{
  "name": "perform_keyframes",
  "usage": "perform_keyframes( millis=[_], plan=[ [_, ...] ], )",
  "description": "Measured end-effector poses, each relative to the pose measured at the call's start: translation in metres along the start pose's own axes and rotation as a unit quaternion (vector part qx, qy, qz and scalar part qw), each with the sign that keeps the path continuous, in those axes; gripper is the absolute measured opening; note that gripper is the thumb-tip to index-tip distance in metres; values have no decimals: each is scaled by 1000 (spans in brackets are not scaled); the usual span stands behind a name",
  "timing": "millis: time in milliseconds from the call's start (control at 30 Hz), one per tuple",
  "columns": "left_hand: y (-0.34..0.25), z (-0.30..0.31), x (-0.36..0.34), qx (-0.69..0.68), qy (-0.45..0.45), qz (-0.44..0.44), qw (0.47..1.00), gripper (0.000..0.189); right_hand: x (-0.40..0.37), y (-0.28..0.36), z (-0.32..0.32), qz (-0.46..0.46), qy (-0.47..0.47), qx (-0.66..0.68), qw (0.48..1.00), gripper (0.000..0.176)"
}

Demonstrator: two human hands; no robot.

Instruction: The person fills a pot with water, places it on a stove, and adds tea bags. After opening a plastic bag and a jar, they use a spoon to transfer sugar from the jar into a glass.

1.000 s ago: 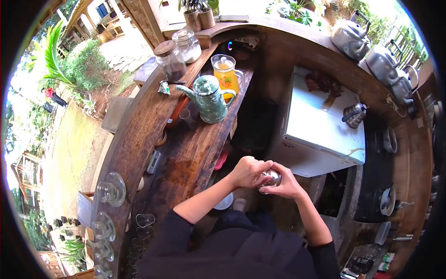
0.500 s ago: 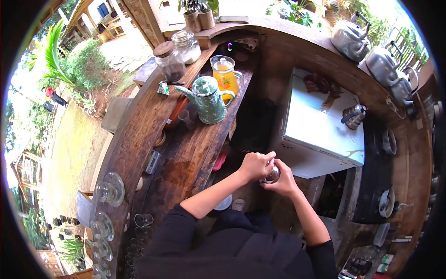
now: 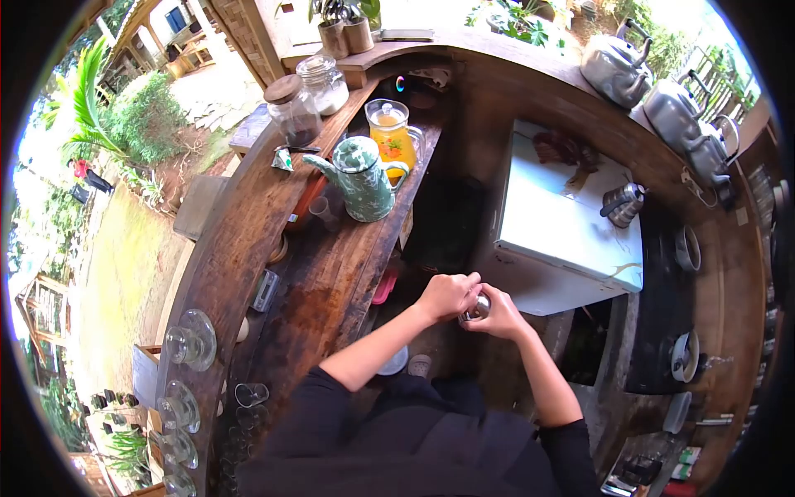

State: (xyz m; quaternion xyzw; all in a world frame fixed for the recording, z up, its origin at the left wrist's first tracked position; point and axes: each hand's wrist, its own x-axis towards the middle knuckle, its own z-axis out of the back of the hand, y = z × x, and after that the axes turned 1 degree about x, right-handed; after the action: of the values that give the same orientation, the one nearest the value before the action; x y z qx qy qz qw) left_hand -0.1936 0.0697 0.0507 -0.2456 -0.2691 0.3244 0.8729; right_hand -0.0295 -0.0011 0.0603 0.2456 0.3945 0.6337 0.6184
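Note:
In front of my body, over the floor, my right hand (image 3: pixel 498 312) is wrapped round a small shiny metal container (image 3: pixel 478 308). My left hand (image 3: pixel 450 296) is closed at the top of it, the fingers pinched together; what they grip there is too small to make out. Both hands touch each other around the container. To their left is the wooden counter (image 3: pixel 310 311) with a green speckled enamel pot (image 3: pixel 362 186) and a glass pitcher of orange liquid (image 3: pixel 392 142).
A white-topped cabinet (image 3: pixel 555 219) beyond my hands bears a small metal kettle (image 3: pixel 623 205). Large kettles (image 3: pixel 613 70) line the right ledge. Glass jars (image 3: pixel 294 116) and stacked glassware (image 3: pixel 192 340) stand along the left ledge. Someone in red (image 3: pixel 81 170) is outdoors.
The view has shifted slightly, so the surroundings sit a little further left. Both hands stay closed around the metal container, with only a small change in their pose.

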Motion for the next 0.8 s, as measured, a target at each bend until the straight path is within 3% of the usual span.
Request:
perform_keyframes(
  millis=[33,100,200,433,533,600,633,733,767,800],
  plan=[
    [0,5,-3,-38,4,-74,997,18,-4,9,10,-20,58,62,996,66],
    [-1,8,-4,-42,32,-98,994,15,-11,21,10,-12,48,87,995,65],
    [-5,6,3,-24,16,-9,1000,12,-8,19,-2,5,1,106,994,64],
    [3,-1,5,19,-17,87,996,12,4,8,-22,18,-77,58,995,66],
    [12,-7,-3,49,-41,117,991,11,9,12,-40,68,-166,-60,982,64],
    [16,-3,-10,73,-57,141,986,11,10,14,-50,64,-145,-60,986,63],
    [16,2,-15,56,-46,172,983,21,11,16,-53,54,-126,-63,989,62],
    [21,29,-33,-96,-20,187,977,51,9,34,-46,35,-52,104,993,57],
    [25,34,-38,-92,-30,194,976,51,8,38,-46,18,-35,159,986,55],
    [32,34,-44,-186,-81,218,955,51,11,43,-48,13,-29,261,965,53]
  ],
)
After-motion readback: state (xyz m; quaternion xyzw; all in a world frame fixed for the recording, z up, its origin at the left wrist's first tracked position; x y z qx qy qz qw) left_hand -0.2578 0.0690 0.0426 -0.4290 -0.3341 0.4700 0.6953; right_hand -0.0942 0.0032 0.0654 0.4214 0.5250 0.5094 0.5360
